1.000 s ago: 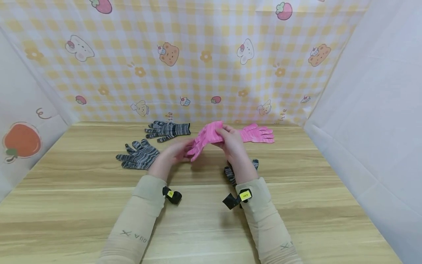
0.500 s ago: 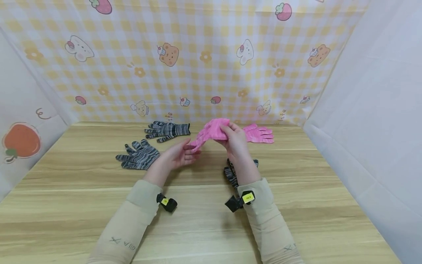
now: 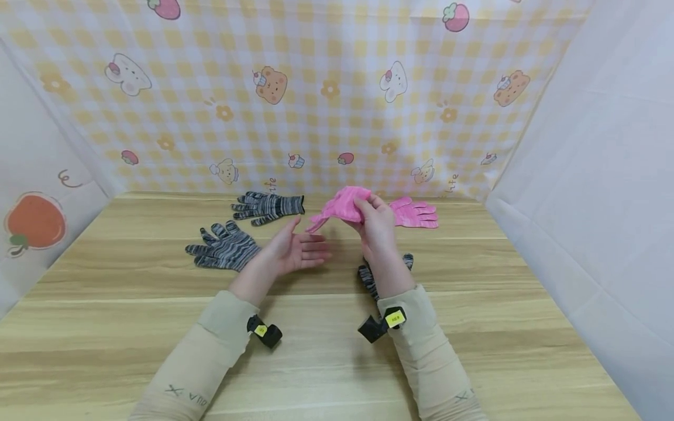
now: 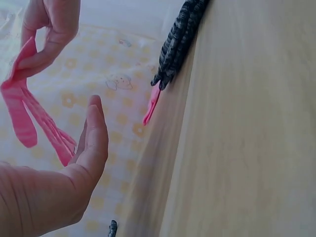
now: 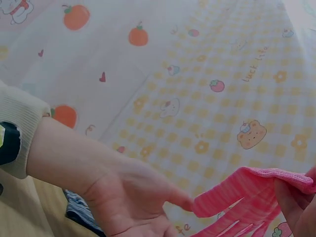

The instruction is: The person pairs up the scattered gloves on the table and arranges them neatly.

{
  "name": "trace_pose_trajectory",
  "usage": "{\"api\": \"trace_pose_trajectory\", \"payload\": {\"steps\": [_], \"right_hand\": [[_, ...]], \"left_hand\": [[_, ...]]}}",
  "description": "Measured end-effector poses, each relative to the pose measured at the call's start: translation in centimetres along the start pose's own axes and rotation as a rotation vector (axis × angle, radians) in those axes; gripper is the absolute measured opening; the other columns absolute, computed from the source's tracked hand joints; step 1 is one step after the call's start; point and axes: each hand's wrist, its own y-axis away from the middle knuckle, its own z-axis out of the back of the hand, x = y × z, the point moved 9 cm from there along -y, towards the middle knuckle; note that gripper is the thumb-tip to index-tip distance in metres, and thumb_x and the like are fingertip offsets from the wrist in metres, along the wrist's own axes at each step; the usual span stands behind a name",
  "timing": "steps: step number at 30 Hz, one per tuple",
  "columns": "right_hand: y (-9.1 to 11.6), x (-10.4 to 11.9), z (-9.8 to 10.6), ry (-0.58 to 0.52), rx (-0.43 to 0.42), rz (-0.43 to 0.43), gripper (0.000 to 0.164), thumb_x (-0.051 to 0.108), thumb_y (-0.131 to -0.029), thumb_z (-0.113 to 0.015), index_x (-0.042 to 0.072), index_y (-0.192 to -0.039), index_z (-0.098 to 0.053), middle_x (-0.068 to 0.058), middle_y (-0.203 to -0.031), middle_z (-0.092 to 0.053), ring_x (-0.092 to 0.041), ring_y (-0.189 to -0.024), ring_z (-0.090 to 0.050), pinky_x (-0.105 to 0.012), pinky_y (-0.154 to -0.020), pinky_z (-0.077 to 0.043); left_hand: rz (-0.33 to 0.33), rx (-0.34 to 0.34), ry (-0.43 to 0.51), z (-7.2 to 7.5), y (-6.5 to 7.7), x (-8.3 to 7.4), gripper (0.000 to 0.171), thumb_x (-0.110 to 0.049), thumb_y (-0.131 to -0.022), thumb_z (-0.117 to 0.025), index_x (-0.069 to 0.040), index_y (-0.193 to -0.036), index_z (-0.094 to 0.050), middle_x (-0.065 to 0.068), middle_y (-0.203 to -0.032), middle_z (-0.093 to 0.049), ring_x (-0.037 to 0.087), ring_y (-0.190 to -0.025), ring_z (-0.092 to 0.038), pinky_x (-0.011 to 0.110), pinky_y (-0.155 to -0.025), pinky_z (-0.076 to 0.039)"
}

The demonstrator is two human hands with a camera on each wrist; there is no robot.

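Observation:
A pink knit glove point(image 3: 342, 204) is held up off the table by my right hand point(image 3: 379, 231), which pinches its cuff between thumb and fingers. Its fingers hang toward the left, plainly seen in the right wrist view, where the same pink glove point(image 5: 229, 195) droops from the cuff. Just below those glove fingers is my left hand point(image 3: 295, 251), straight-fingered, palm turned up and holding nothing. In the right wrist view the thumb of the left hand point(image 5: 133, 197) comes close to the glove; whether they touch I cannot tell.
Another pink glove point(image 3: 416, 213) lies flat behind the right hand. Two grey-black striped gloves point(image 3: 223, 248) lie at the left, one behind the other. A further striped glove point(image 3: 367, 278) is partly hidden under the right wrist. A checked cloth point(image 3: 326, 117) hangs behind the table.
My left hand has come away from the pink glove's fingers, its own fingers straightening palm up. The right hand has raised the glove slightly and moved it a little right.

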Motion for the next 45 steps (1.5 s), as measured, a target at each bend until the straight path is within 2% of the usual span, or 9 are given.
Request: {"api": "trace_pose_trajectory", "payload": {"steps": [5,10,14,18,23,28,33,38,45], "right_hand": [[0.1,-0.4,-0.1,-0.002,-0.029,0.018,0.024,-0.001,-0.094,-0.056,-0.003,-0.117,-0.056,-0.014,-0.108,-0.061,-0.016,-0.086,-0.064,-0.027,-0.08,-0.054],[0.4,-0.8,-0.5,0.014,-0.033,0.04,0.021,-0.003,-0.093,-0.056,-0.004,-0.114,-0.056,-0.016,-0.108,-0.062,-0.016,-0.083,-0.065,-0.027,-0.075,-0.055],[0.7,-1.4,-0.7,0.041,-0.035,0.04,0.017,-0.002,-0.093,-0.057,-0.003,-0.11,-0.057,-0.016,-0.106,-0.064,-0.015,-0.083,-0.065,-0.026,-0.072,-0.056],[1.0,-1.8,-0.7,0.07,-0.031,0.039,0.015,-0.001,-0.093,-0.057,-0.002,-0.108,-0.057,-0.013,-0.101,-0.063,-0.014,-0.081,-0.064,-0.026,-0.07,-0.056],[1.3,-2.0,-0.7,0.109,-0.012,0.033,0.018,-0.001,-0.093,-0.058,-0.003,-0.111,-0.057,-0.01,-0.096,-0.063,-0.013,-0.077,-0.062,-0.025,-0.068,-0.056],[1.6,-2.3,-0.6,0.16,0.019,0.027,0.012,-0.001,-0.092,-0.059,-0.002,-0.104,-0.058,-0.009,-0.089,-0.064,-0.013,-0.071,-0.061,-0.024,-0.064,-0.054],[1.9,-2.8,-0.5,0.191,0.058,0.025,0.014,-0.002,-0.091,-0.059,-0.004,-0.105,-0.058,-0.009,-0.087,-0.065,-0.013,-0.069,-0.061,-0.025,-0.062,-0.055],[2.2,-3.1,-0.3,0.236,0.08,0.007,0.02,-0.001,-0.091,-0.059,-0.006,-0.111,-0.058,-0.009,-0.088,-0.065,-0.014,-0.07,-0.062,-0.025,-0.064,-0.055],[2.8,-3.7,-0.2,0.318,0.113,-0.02,0.019,0.001,-0.091,-0.06,-0.007,-0.108,-0.059,-0.012,-0.091,-0.065,-0.016,-0.075,-0.064,-0.029,-0.069,-0.056]], "left_hand": [[-0.008,0.046,0.021,-1.0,0.4,-0.1,0.091,-0.067,-0.095,-0.018,0.007,-0.148,-0.02,0.029,-0.148,-0.027,0.042,-0.134,-0.032,0.045,-0.108,-0.031],[-0.097,0.056,0.068,-1.4,0.4,-1.1,0.084,-0.062,-0.097,-0.021,0.005,-0.148,-0.023,0.027,-0.149,-0.028,0.04,-0.135,-0.03,0.045,-0.11,-0.028],[-0.195,0.021,0.091,-1.1,0.6,-2.2,0.072,-0.054,-0.101,-0.023,0.001,-0.147,-0.027,0.026,-0.148,-0.03,0.039,-0.135,-0.031,0.045,-0.111,-0.025],[-0.248,-0.019,0.124,-0.8,0.9,-2.8,0.062,-0.046,-0.103,-0.026,-0.004,-0.148,-0.027,0.023,-0.145,-0.036,0.036,-0.132,-0.036,0.044,-0.113,-0.022],[-0.279,-0.056,0.148,-0.5,1.0,-3.3,0.051,-0.04,-0.104,-0.03,-0.007,-0.144,-0.033,0.015,-0.122,-0.054,0.027,-0.113,-0.05,0.042,-0.112,-0.023],[-0.302,-0.097,0.179,-0.2,1.1,-3.6,0.032,-0.034,-0.104,-0.036,-0.011,-0.125,-0.044,0.005,-0.108,-0.053,0.016,-0.096,-0.05,0.031,-0.095,-0.037],[-0.358,-0.108,0.183,0.0,1.2,-4.0,0.02,-0.024,-0.104,-0.04,-0.01,-0.118,-0.045,0.002,-0.101,-0.051,0.013,-0.084,-0.046,0.024,-0.074,-0.038],[-0.403,-0.121,0.172,0.1,1.5,-4.4,0.016,-0.015,-0.102,-0.045,-0.007,-0.115,-0.049,0.003,-0.099,-0.056,0.013,-0.082,-0.05,0.025,-0.073,-0.041],[-0.41,-0.161,0.163,0.3,2.0,-4.4,0.02,-0.012,-0.099,-0.052,-0.009,-0.119,-0.053,0.004,-0.107,-0.06,0.014,-0.087,-0.058,0.025,-0.077,-0.046]]}}
